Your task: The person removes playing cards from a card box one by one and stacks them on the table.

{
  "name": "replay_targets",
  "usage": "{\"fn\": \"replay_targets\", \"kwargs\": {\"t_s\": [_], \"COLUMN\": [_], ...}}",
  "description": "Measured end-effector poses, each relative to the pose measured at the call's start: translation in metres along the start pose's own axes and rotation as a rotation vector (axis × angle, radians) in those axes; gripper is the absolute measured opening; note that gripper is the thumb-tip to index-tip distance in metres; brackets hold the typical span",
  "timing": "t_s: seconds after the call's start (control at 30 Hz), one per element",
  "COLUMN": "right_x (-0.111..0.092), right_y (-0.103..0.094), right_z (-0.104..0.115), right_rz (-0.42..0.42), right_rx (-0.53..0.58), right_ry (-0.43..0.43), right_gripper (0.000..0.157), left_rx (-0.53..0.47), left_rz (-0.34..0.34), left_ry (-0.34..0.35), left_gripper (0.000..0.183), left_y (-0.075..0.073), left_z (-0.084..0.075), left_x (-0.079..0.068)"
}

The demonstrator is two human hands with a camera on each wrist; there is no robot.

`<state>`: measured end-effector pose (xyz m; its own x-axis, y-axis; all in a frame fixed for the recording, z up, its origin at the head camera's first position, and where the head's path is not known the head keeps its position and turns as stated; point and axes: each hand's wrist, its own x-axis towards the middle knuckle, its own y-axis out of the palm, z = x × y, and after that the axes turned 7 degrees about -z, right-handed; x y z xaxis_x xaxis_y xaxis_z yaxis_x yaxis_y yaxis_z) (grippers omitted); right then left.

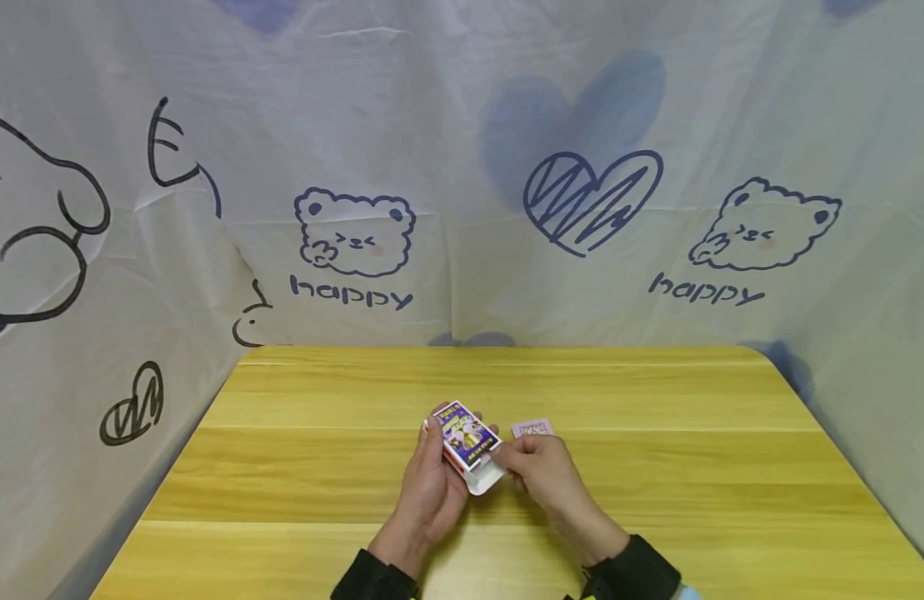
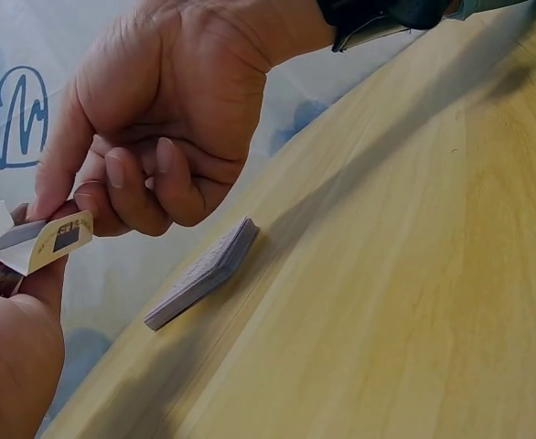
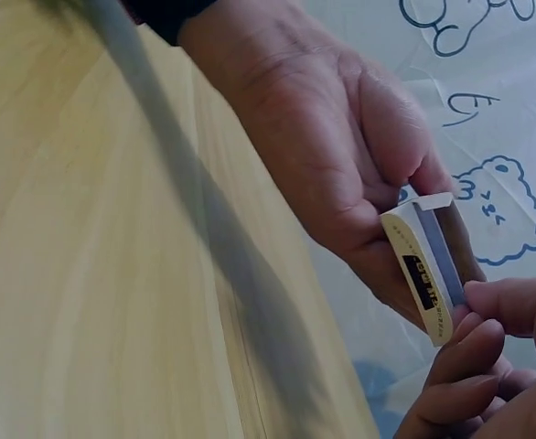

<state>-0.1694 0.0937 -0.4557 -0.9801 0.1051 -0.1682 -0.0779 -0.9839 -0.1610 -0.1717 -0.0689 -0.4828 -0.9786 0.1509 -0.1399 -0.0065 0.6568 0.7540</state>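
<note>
My left hand grips a playing card box with a purple and yellow picture on its front, held above the table. Its end flap hangs open, and the edges of a stack of playing cards show inside the mouth. My right hand is at that open end, thumb and index finger pinching at the corner of the stack; its other fingers are curled. Beyond the right hand, a second stack of cards lies on the table, partly covered by that hand in the head view.
The wooden table spreads out beneath both hands. Behind it and on both sides hangs a pale cloth with drawn bears, hearts and lettering.
</note>
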Motion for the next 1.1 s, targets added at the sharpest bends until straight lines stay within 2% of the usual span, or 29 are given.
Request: {"fn": "replay_targets", "kwargs": {"t_s": [0.23, 0.53, 0.77, 0.9, 1.1], "right_x": [0.0032, 0.0028, 0.002, 0.0013, 0.0011], "right_y": [-0.0016, -0.0023, -0.0021, -0.0028, -0.0059], "right_z": [-0.0023, -0.0006, -0.0004, -0.0005, 0.0019], "right_rz": [0.052, 0.1, 0.123, 0.135, 0.225], "right_rx": [0.07, 0.049, 0.104, 0.129, 0.111], "right_ry": [0.054, 0.078, 0.094, 0.091, 0.093], "right_gripper": [0.016, 0.015, 0.024, 0.024, 0.015], "left_rx": [0.0, -0.041, -0.052, -0.031, -0.006], "left_rz": [0.011, -0.001, -0.014, -0.009, -0.024], "left_ry": [-0.003, -0.018, -0.022, -0.02, -0.014], "left_gripper": [0.052, 0.05, 0.05, 0.05, 0.051], "left_y": [0.0, -0.0008, -0.0007, -0.0013, -0.0048], "left_z": [-0.0004, -0.002, -0.0034, -0.004, -0.0062], "left_x": [-0.0008, -0.0002, -0.0002, -0.0005, 0.0007]}}
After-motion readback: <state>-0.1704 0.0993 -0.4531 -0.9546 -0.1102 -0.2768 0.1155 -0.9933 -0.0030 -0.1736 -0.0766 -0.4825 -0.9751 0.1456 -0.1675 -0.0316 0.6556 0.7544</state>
